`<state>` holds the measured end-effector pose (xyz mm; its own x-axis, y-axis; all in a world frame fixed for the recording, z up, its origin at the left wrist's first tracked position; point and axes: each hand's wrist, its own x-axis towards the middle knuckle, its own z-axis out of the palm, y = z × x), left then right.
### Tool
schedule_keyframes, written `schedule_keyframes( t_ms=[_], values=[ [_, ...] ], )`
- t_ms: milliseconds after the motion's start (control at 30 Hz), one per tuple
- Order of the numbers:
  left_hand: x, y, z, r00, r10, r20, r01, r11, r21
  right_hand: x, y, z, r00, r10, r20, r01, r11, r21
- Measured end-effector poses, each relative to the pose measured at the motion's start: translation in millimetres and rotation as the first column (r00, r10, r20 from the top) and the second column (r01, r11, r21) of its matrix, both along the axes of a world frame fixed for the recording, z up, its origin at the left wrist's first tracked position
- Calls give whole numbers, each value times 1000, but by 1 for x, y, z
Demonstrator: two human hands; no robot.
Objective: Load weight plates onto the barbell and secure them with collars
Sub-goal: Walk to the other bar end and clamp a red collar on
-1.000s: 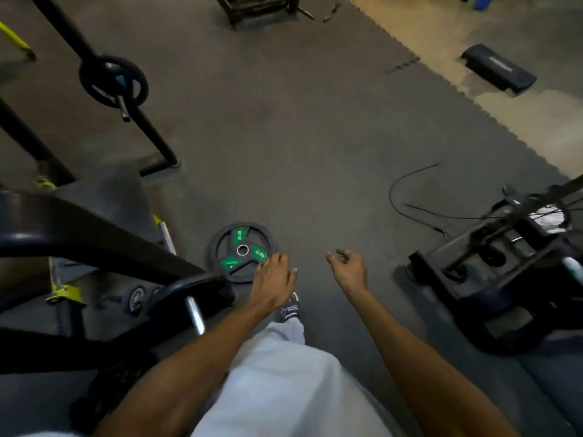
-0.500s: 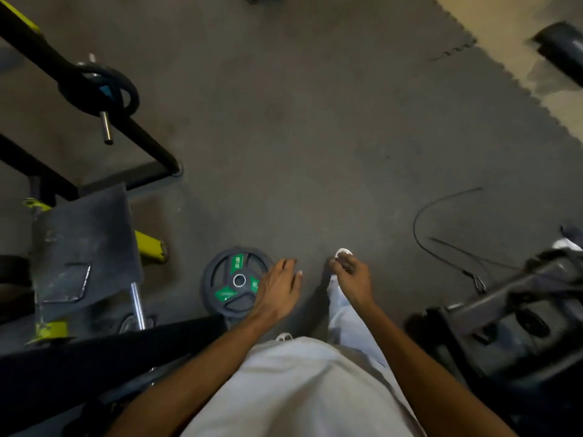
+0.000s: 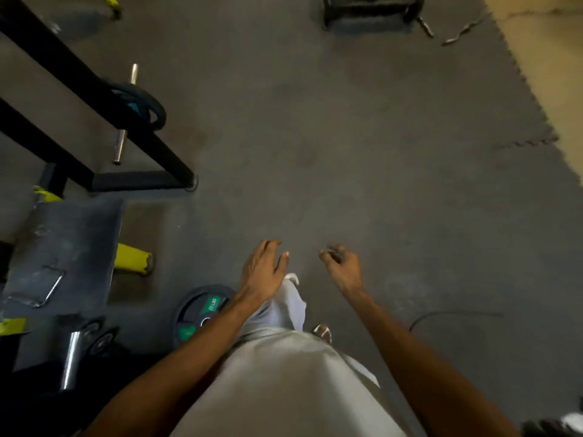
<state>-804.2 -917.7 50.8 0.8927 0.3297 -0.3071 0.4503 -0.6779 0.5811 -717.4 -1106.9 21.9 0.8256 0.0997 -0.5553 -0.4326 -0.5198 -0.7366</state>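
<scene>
Green-labelled black weight plate (image 3: 198,313) lies flat on the rubber floor mat (image 3: 347,137) just below the left hand (image 3: 262,272), fingers loosely spread and empty, while the right hand (image 3: 342,269) hangs half-curled, empty.

A black weight plate (image 3: 202,310) with green labels lies flat on the dark rubber floor, near and left of centre; its right edge is hidden under a forearm. 1 label reads what seems to be pounds, the digits too blurred to tell. Farther left, a second black plate (image 3: 143,105) sits on a steel peg (image 3: 120,146) of a black rack, tilted.
</scene>
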Motion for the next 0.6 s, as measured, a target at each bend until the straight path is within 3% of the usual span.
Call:
schedule_keyframes(
  t_ms=[167,300,600],
  values=[
    [111,43,-14,992,129,17,-128,991,-40,130,58,-1,986,166,23,-166,986,-32],
    [206,103,-21,987,158,8,-158,986,-44,228,110,11,937,337,88,-319,933,-168],
    [392,249,-4,956,280,89,-284,958,40,432,255,21,712,654,257,-538,743,-398]
  ],
)
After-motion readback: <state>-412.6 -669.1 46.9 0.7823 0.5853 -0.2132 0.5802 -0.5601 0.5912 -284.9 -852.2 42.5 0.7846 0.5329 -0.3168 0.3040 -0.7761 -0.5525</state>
